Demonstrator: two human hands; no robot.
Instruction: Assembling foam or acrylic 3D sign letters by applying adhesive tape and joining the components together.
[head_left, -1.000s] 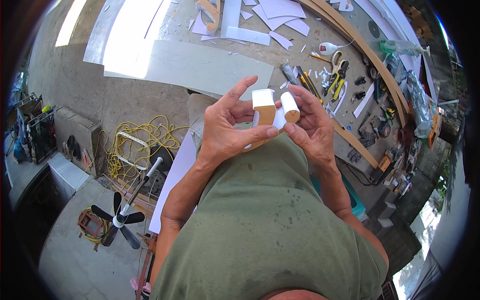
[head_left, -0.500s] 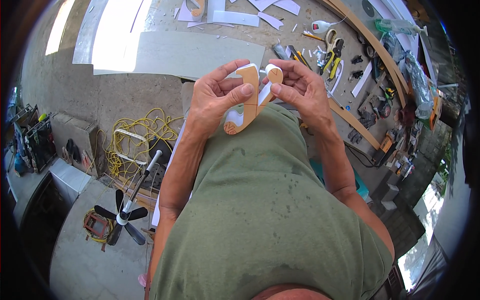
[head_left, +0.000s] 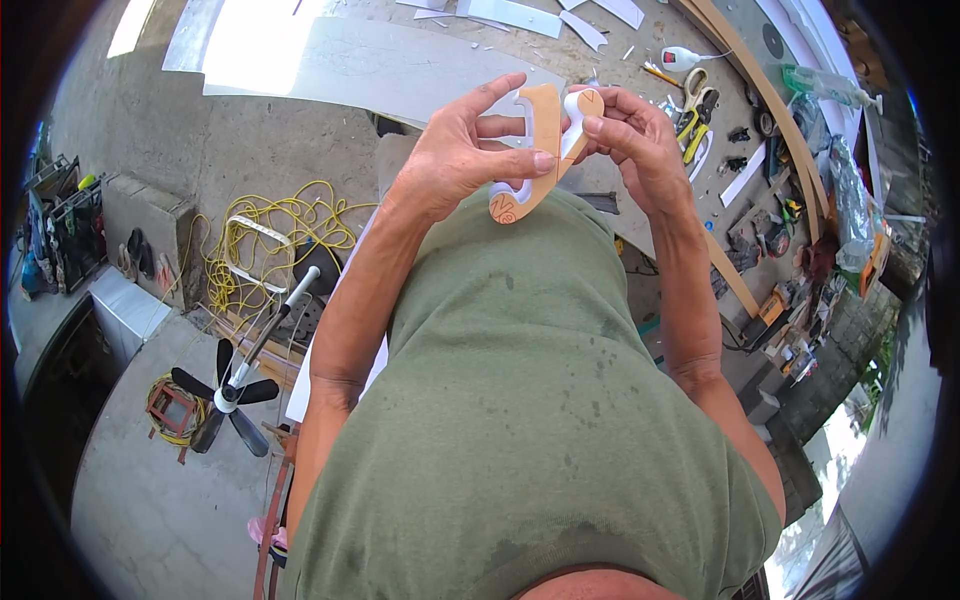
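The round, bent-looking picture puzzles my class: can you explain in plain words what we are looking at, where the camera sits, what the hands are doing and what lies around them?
There is no machine here. A person wears a wide fisheye camera on the head, pointing down, so you see their own green shirt and both forearms rising from the lower edge. The lens bends straight edges near the rim.

The left hand and the right hand together hold a flat, curved tan-and-white cut-out piece up in front of the chest; the right fingertips pinch its rounded upper end.

Beyond the hands is a grey work surface with white offcuts, yellow-handled scissors and a white glue bottle. On the floor to the left lie a coiled yellow cable and a black fan.
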